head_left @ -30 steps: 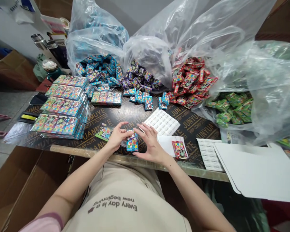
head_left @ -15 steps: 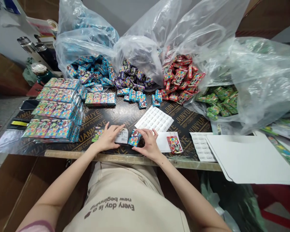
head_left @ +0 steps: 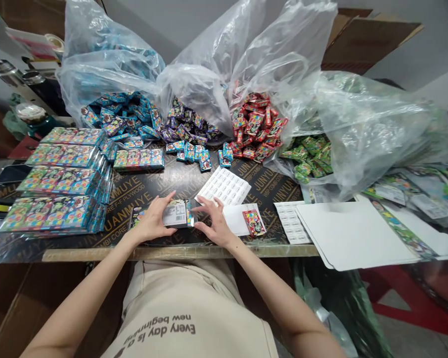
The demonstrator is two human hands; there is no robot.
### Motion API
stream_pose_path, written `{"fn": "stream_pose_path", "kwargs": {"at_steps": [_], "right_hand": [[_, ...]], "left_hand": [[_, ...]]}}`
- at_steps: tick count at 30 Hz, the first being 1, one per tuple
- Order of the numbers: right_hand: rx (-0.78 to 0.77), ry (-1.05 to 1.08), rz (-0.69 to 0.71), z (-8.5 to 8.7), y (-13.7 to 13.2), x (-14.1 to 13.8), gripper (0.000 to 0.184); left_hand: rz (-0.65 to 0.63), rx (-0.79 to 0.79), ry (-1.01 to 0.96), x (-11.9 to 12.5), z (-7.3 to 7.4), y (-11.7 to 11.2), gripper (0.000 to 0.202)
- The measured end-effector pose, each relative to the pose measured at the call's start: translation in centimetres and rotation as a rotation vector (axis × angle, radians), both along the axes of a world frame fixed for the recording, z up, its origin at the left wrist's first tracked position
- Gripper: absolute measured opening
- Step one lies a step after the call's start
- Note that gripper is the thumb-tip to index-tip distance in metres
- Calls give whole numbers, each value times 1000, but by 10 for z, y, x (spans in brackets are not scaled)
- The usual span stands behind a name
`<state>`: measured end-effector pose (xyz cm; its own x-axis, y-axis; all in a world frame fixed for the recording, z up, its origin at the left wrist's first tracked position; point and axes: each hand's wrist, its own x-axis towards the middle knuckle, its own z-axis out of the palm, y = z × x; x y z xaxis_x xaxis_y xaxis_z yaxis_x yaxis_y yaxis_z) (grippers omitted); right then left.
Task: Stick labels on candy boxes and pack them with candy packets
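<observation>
A clear plastic pack [head_left: 176, 215] lies flat near the table's front edge, with a grey barcode panel facing up and a blue strip by its right end. My left hand [head_left: 152, 220] grips the pack's left part, thumb below and fingers above. At the pack's right end, my right hand [head_left: 213, 221] has its thumb and fingertips closed on the clear plastic edge. Colourful print shows beside my left hand, partly covered by it. To the right of my right hand, a small red box [head_left: 253, 223] rests on a white card [head_left: 233, 219].
Stacked multi-box packs [head_left: 52, 214] stand at the left, one more pack [head_left: 139, 159] beside them. Bags behind spill blue boxes [head_left: 134, 114], purple boxes [head_left: 186, 122], red boxes [head_left: 259, 124] and green packets [head_left: 313, 156]. Label sheets [head_left: 225, 186] and large white sheets [head_left: 350, 233] lie rightward.
The blue box that my right hand held beside the pack now shows only as a strip at the pack's right end. My right hand has closed toward the left hand. The view has shifted right.
</observation>
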<state>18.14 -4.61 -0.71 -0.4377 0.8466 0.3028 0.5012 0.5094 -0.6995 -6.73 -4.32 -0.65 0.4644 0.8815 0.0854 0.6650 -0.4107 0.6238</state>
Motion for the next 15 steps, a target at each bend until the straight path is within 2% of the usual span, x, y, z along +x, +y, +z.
{"fn": "stream_pose_path", "kwargs": {"at_steps": [2,3,5,6,7,11,15], "right_hand": [[13,-15,49,4,15,3,50],[38,-20,-13,5,29,6,43],[100,-37,-280,7,69,13,39],[119,-71,-426,7,94,17,40],[116,-142,-484,6,121,21,43],[92,-443,-481,5,219,21,54],[77,-540,-556,5,280,0,68]], "left_hand": [[-5,-5,20,1,-4,1,106],[-4,-6,35,2,-6,1,105],[4,-1,63,4,-12,1,104],[8,3,77,6,-15,1,102],[9,8,89,7,-18,0,101],[3,32,131,14,-24,-3,98],[3,45,135,16,-28,-3,100]]}}
